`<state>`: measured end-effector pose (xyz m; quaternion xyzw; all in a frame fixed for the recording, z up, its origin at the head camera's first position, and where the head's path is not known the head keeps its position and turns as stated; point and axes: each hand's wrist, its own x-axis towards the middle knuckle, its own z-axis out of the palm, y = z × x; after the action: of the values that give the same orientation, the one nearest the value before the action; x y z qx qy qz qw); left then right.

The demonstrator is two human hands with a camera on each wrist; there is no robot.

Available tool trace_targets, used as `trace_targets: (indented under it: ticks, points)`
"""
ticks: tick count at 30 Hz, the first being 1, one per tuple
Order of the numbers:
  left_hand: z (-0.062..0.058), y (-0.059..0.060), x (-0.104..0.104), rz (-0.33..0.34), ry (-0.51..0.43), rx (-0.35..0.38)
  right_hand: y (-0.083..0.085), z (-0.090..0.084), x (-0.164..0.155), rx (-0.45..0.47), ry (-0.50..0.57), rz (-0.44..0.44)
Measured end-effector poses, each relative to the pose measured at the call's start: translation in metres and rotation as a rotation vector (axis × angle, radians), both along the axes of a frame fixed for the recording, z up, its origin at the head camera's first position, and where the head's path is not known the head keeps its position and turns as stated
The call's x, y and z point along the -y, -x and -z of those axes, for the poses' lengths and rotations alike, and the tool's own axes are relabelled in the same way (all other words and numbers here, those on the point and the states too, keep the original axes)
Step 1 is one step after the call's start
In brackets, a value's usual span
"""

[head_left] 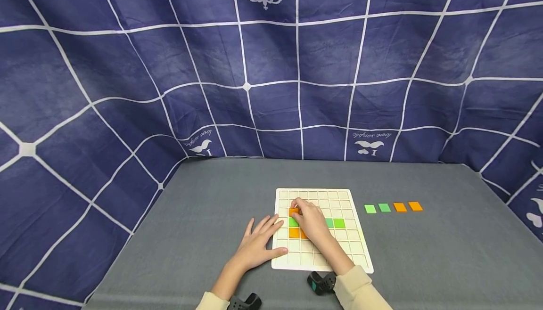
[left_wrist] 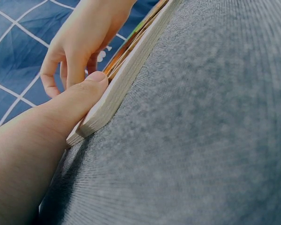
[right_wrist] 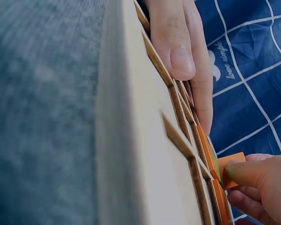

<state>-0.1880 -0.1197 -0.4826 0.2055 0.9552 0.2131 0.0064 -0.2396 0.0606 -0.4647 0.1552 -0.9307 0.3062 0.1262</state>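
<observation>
A pale wooden grid board (head_left: 358, 256) lies on the grey-covered table. My right hand (head_left: 316, 225) is over its left-middle part, pinching a square orange tile (right_wrist: 235, 160) between thumb and fingers. In the right wrist view this tile stands tilted at the board's cells. A green tile (head_left: 293, 222) and an orange tile (head_left: 293, 233) sit in cells just below it; another orange one is partly covered by my hand. To the right, a teal tile (head_left: 329, 223) and a bright green tile (head_left: 339, 223) fill cells. My left hand (head_left: 256, 246) rests at the board's left edge, fingers spread, thumb on the rim.
Right of the board lie a light green tile (head_left: 370, 208), a mid-green tile (head_left: 384, 208) and two orange tiles (head_left: 399, 207) in a row. A blue curtain (head_left: 271, 65) with white lines hangs behind and beside the grey table (head_left: 212, 197).
</observation>
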Motion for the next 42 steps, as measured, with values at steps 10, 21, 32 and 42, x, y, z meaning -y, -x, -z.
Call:
trace_targets:
  ticks: [10, 21, 32, 42]
  points:
    - [0.000, 0.000, 0.001, 0.004, 0.000, -0.007, -0.003, 0.000, -0.003, 0.020, 0.010, -0.002]
    - [0.002, -0.001, -0.001, -0.013, -0.032, -0.002, -0.004, -0.016, -0.028, 0.181, 0.362, 0.068]
    - [0.002, -0.001, 0.001, -0.011, -0.029, 0.002, -0.001, -0.028, -0.057, 0.266, 0.457, 0.048]
    - [0.000, -0.002, 0.000, -0.007, -0.023, 0.009, -0.013, -0.022, -0.089, 0.230, 0.357, 0.106]
